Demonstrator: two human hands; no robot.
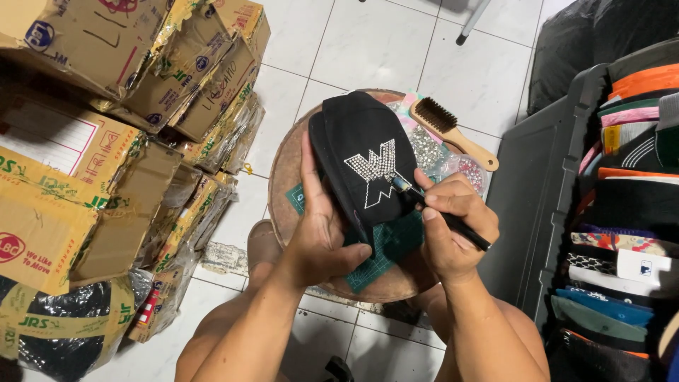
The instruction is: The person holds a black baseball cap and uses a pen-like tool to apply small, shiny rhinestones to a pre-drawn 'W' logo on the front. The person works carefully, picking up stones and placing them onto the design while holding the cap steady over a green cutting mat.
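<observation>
White floor tiles (368, 42) spread under us, and we sit over a low round wooden stool (283, 170) that serves as our bench. Our left hand (322, 226) grips the black fabric cap (357, 152) from the side, thumb along its edge and fingers curled beneath, holding the front panel up and facing us so the rhinestone emblem (375, 173) sits flat to work on. Our right hand (449, 223) is closed around a slim black pen-like tool (453, 223), held as one holds a pencil, its tip touching the lower right of the emblem; that grip seems chosen for fine placing. Under the cap lies a dark green cutting mat (389, 247) on the stool, likely to guard the wood. Just beyond the cap, clear bags of small silver and pink stones (431, 152) lie within easy reach, and a wooden-handled bristle brush (449, 127) rests beside them.

To the left, taped cardboard boxes (92, 141) are stacked and partly wrapped in plastic. On the right, a dark bin (537, 184) holds a row of folded caps in many colours (622, 212), cut off by the frame. We cannot make out what the tool's tip carries, and the cap's brim and most of the left fingers are hidden behind the cap.
</observation>
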